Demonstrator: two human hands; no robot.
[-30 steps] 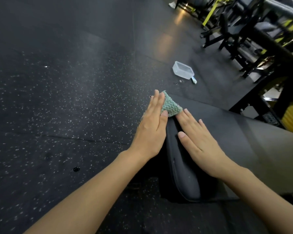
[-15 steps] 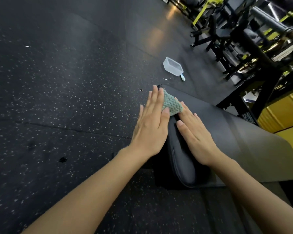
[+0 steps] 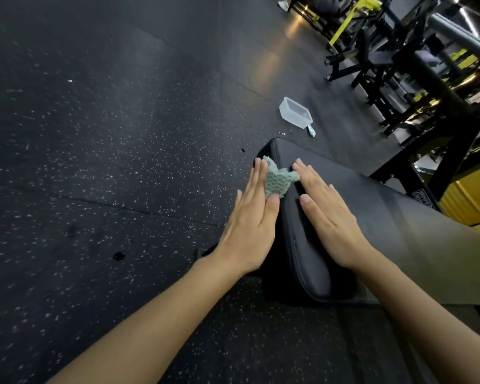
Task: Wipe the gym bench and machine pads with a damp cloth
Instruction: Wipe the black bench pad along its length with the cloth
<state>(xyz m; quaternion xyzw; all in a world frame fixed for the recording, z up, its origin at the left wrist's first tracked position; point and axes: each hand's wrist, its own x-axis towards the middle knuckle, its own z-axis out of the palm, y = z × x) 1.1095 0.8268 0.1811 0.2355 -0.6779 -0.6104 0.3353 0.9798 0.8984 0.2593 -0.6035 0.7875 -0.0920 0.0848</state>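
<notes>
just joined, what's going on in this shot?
A person is wiping a black gym bench pad with a green cloth. The left hand presses the cloth with straight fingers against the pad's left edge, near its far end. The right hand lies flat on top of the pad, with its fingertips at the cloth's edge. A clear plastic tub sits on the rubber floor just beyond the bench, and weight machines stand at upper right.

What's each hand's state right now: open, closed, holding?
Left hand: open, straight fingers pressing the cloth against the bench edge.
Right hand: open, flat on the bench top, holding nothing.
</notes>
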